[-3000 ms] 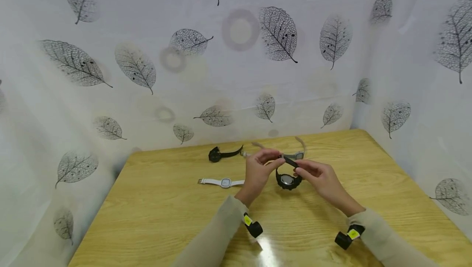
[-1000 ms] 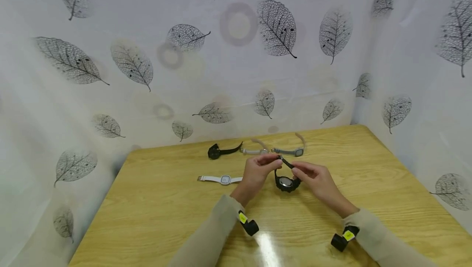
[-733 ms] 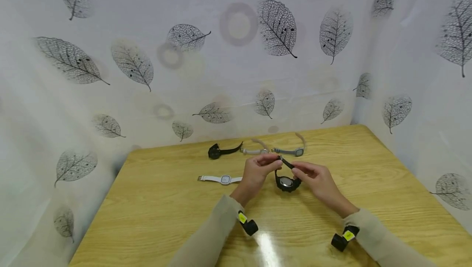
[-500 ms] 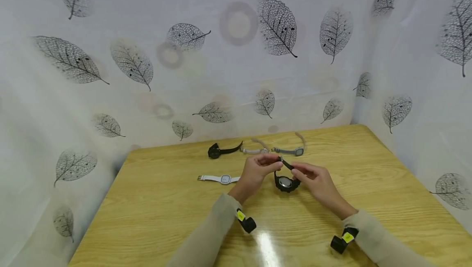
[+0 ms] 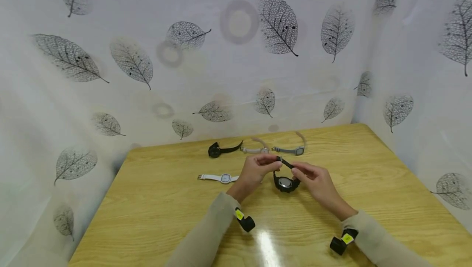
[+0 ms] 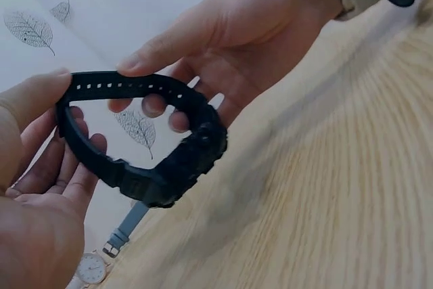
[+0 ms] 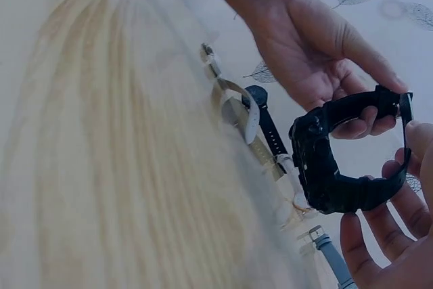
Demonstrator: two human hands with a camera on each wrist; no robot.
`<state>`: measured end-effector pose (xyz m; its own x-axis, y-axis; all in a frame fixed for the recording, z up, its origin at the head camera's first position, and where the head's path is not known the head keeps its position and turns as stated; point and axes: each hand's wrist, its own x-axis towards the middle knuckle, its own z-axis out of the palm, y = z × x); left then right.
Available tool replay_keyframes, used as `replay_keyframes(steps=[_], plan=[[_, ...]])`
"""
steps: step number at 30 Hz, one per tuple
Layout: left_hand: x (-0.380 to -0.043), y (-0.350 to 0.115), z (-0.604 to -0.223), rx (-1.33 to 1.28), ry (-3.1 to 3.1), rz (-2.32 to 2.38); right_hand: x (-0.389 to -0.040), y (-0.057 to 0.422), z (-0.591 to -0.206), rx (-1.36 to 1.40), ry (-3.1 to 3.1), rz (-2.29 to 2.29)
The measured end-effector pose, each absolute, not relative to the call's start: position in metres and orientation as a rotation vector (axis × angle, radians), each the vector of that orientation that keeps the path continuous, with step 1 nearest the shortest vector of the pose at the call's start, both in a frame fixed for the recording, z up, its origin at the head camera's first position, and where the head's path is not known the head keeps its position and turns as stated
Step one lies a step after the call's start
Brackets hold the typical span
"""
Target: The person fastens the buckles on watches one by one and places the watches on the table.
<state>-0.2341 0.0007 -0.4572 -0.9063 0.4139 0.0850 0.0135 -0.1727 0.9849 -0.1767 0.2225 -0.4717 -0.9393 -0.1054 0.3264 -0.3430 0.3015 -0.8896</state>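
A black sports watch [image 5: 285, 183] with a round grey dial hangs above the table between both hands, its strap bent into a loop. My left hand [image 5: 253, 173] pinches the buckle end of that strap, the thumb laid along its outside. Thumb and fingertips of my right hand [image 5: 318, 183] grip the other side of the loop. In the left wrist view the row of holes in the strap [image 6: 111, 86] runs between the two thumbs. Seen from the right wrist, a metal buckle [image 7: 399, 105] sits near the left thumb tip.
A white watch [image 5: 225, 178] lies on the wooden table [image 5: 155, 209] left of the hands. Along the back are a black watch [image 5: 214, 150], a pale watch [image 5: 264, 151] and a grey-blue watch [image 5: 299, 151]. A leaf-print curtain [image 5: 236, 74] hangs behind.
Both hands and the black watch have come slightly nearer and left since three seconds ago, uncovering the back watches. The view has tilted a little downward. Both hands keep their hold on the strap.
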Motion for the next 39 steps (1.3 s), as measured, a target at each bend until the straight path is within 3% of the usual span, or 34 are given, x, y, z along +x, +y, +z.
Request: replay_keyframes(steps=[39], plan=[[-0.23,-0.003,-0.458,0.495,1.768,2.144,-0.172,0.206,-0.473,0.33,-2.28,1.776]])
